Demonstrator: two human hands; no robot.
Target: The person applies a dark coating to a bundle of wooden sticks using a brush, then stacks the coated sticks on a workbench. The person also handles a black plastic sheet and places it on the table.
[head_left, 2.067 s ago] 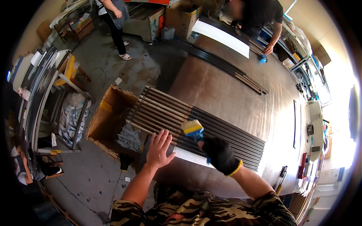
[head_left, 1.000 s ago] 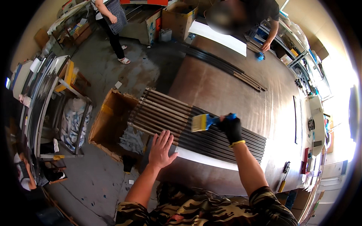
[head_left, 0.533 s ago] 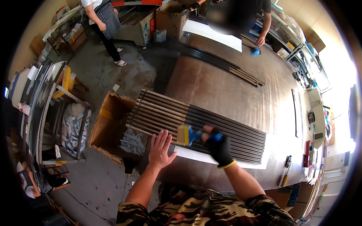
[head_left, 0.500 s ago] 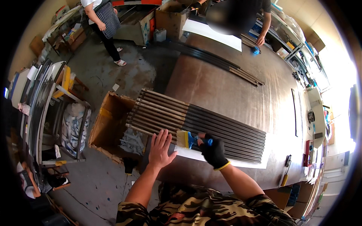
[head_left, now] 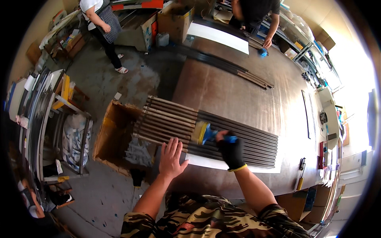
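Side by side on the table lie several long narrow bars (head_left: 238,137), brownish at their left ends and dark grey to the right. My right hand (head_left: 231,154), in a black glove with a yellow cuff, is wrapped round the blue handle of a paintbrush (head_left: 200,133). The brush's pale wide bristles lie over the bars, about where the brown turns dark. My left hand (head_left: 171,162) is bare, with its fingers stretched out against the near edge of the row, left of the brush. A white sheet (head_left: 274,169) shows from under the bars.
An open cardboard box (head_left: 104,139) stands at the table's left end, below the bar ends. Across the brown table (head_left: 238,101) lie more bars (head_left: 254,79). A co-worker's hand (head_left: 267,42) holds something blue at the far side. Another person (head_left: 104,33) stands far left.
My right hand has moved the brush right and away from me, from the near edge of the row to over its middle. My left hand stays at nearly the same spot.
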